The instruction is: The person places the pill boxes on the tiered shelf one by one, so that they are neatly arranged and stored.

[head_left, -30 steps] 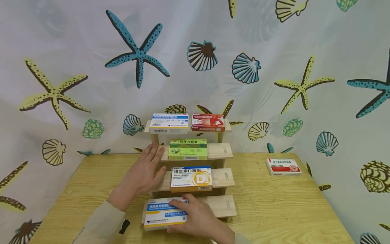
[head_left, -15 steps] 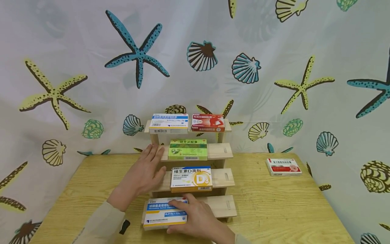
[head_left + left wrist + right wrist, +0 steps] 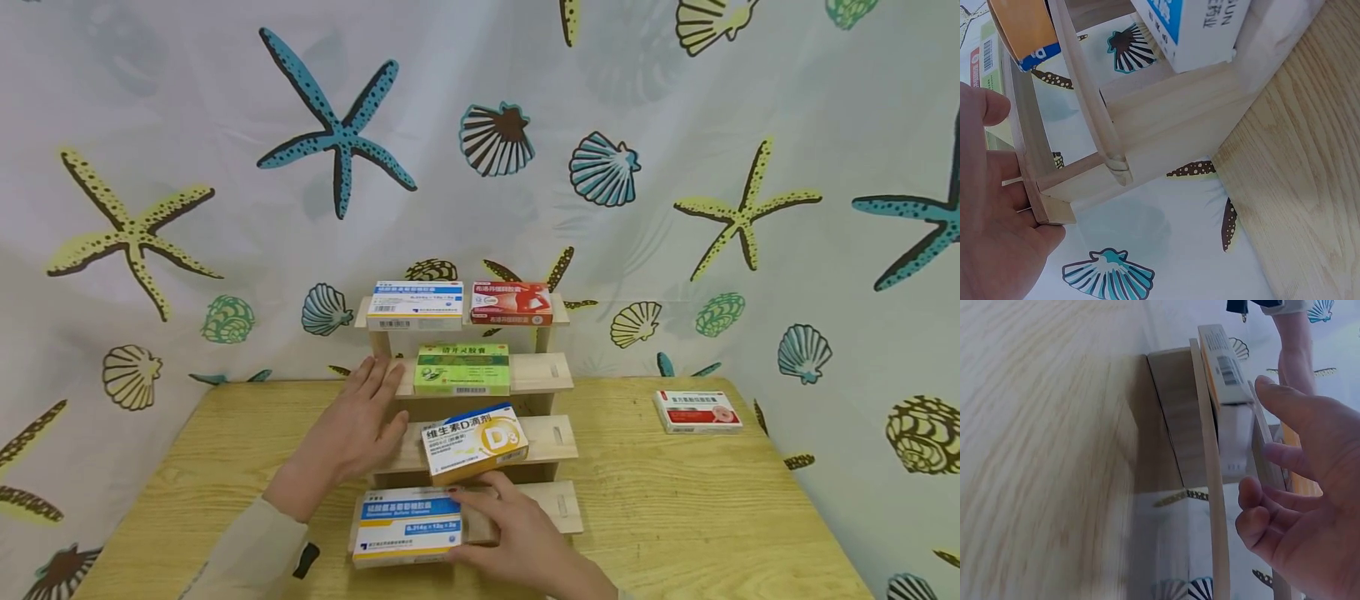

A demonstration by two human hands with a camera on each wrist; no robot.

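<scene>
A stepped wooden rack [image 3: 542, 504] stands on the table, and my left hand [image 3: 348, 425] grips its left side. In the left wrist view my thumb and fingers lie around one of its wooden edges. On the lowest step is a white-blue medicine box [image 3: 408, 527]. My right hand [image 3: 525, 529] is at that box's right end, fingers apart and loosely bent, not gripping it. Just above the right hand, a vitamin D box [image 3: 474, 442] sits askew on the second step; whether the hand touches it cannot be told. A green medicine box [image 3: 462, 369] lies one step higher.
The top step bears another white-blue box [image 3: 416, 305] and a red box [image 3: 512, 303]. A white-red box [image 3: 697, 412] lies alone on the table [image 3: 675, 517] at right. Behind hangs a curtain [image 3: 480, 225] printed with starfish and shells.
My right hand has let go of the lowest box and shifted slightly right. The vitamin D box has turned, its right end swinging up and back. My left hand stays put.
</scene>
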